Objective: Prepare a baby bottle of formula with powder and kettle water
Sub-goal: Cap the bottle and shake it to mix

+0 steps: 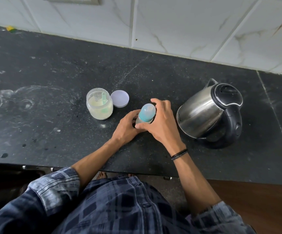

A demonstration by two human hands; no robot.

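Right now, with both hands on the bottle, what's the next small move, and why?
Probably twist the teal cap off the bottle: the right hand grips it, the left hand steadies the body, and the powder jar already stands open, scoop inside.

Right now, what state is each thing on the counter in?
Bottle: upright, teal cap on, gripped.
Left hand: holds the bottle's lower body.
Right hand: curled round the bottle's top.
Jar: open, partly full of powder, scoop inside.
Jar lid: off, lying beside the jar.
Kettle: lid shut, sitting on its base.
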